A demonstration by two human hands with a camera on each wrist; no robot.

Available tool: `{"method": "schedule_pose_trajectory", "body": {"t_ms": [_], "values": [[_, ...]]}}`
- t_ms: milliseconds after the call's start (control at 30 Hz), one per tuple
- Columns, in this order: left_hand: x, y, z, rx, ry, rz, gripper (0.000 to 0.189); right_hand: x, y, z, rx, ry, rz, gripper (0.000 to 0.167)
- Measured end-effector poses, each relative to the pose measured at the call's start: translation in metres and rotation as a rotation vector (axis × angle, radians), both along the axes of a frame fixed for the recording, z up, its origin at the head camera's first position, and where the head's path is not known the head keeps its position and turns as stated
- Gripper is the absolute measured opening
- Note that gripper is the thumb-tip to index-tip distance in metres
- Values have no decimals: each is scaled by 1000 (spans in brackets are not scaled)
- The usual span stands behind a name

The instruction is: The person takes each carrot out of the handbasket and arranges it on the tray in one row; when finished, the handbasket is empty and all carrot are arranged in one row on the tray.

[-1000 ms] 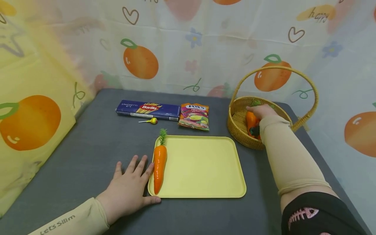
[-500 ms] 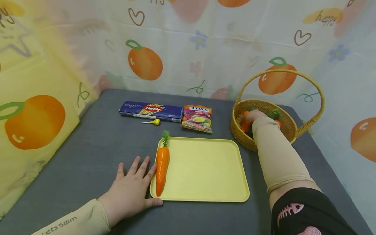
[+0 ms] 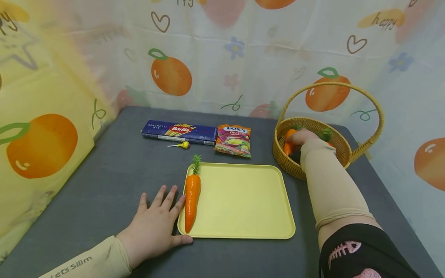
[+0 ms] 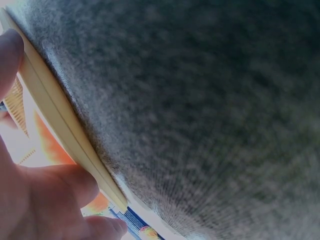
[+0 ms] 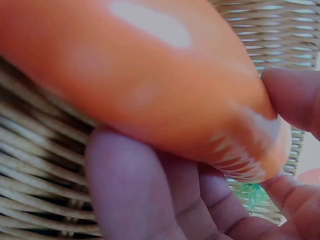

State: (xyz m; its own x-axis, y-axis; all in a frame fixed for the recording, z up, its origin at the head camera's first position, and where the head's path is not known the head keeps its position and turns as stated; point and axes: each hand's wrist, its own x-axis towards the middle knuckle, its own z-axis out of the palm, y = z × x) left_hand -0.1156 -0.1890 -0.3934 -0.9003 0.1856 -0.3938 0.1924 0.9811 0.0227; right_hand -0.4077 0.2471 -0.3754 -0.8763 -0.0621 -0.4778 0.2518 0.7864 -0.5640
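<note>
Partly hidden by its own wrist, the right hand is inside the basket, which stands at two o'clock from the tray. Its thumb and fingers are closed around a smooth orange carrot; one end of it is cut off in the right wrist view. At seven o'clock from this hand, a dark thing cannot be made out; at three o'clock, a green tuft shows only partly. Well apart from it, the left hand lies with fingers spread, touching the tray at eight o'clock, beside a second carrot along the nine o'clock edge. The left wrist view cuts off this hand, and the carrot there is washed out.
</note>
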Motion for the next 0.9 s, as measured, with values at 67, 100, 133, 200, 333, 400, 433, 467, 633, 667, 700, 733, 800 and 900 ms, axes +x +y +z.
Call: {"method": "schedule_pose_trajectory", "body": {"t_ms": [67,100,133,200,333,400,433,467,633,667,700,733,800,900], "values": [[0,0,0,2,1,1,125,12,-5,11,-120,-4,-55,54],[0,0,0,4,2,1,125,16,-6,16,-172,-6,-83,56],[1,0,0,5,4,0,125,20,-8,20,-239,-16,-125,59],[1,0,0,7,9,-2,125,25,-9,27,-330,-29,-173,68],[2,0,0,10,17,-6,125,28,-6,36,-470,-61,-258,85],[2,-1,-1,12,18,-6,125,28,-2,39,-513,-79,-273,86],[2,-1,-1,11,19,-5,125,28,0,41,-526,-84,-278,84],[2,-1,-1,11,19,-5,125,27,1,43,-539,-90,-278,82],[1,-1,-2,5,18,-7,125,31,7,54,-632,-106,-307,73],[1,-1,-2,7,16,-7,125,32,7,57,-658,-112,-317,74],[1,-1,-2,6,16,-9,125,34,7,60,-683,-114,-325,75],[1,-1,-2,7,16,-9,125,37,7,64,-714,-123,-338,77],[2,-1,-1,7,20,-13,124,41,6,72,-756,-133,-348,81],[3,-1,0,8,32,-20,123,48,3,83,-791,-140,-368,86]]}}
